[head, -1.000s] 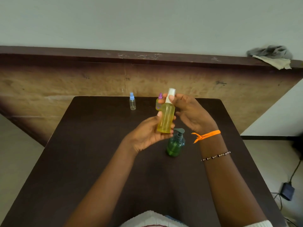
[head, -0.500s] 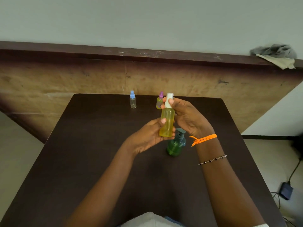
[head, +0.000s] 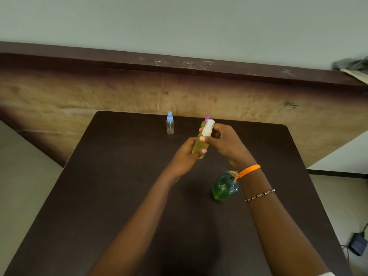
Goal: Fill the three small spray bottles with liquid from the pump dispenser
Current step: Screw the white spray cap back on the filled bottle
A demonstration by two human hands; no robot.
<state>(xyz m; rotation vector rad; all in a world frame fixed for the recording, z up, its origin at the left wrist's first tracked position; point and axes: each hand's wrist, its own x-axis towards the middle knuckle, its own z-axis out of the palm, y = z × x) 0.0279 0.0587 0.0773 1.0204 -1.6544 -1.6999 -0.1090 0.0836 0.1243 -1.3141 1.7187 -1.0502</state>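
Note:
I hold a yellow spray bottle [head: 199,145] with a white cap tilted above the dark table [head: 111,192]. My left hand [head: 186,156] grips its lower body. My right hand [head: 226,143] pinches the white cap [head: 208,127] between thumb and fingers. Behind the cap a purple-capped small bottle [head: 207,117] peeks out, mostly hidden. A clear small bottle with a blue cap [head: 170,124] stands upright near the far edge, apart from my hands. The green pump dispenser [head: 224,188] stands under my right wrist, its pump head partly hidden by my orange wrist band.
A wooden panel with a dark ledge [head: 179,64] runs behind the table. A grey cloth [head: 352,65] lies on the ledge at far right. A black adapter with a cable [head: 358,244] sits on the floor at right.
Both hands carried the yellow bottle away from me toward the far edge, past the pump dispenser. The grips look the same. My view tilted down.

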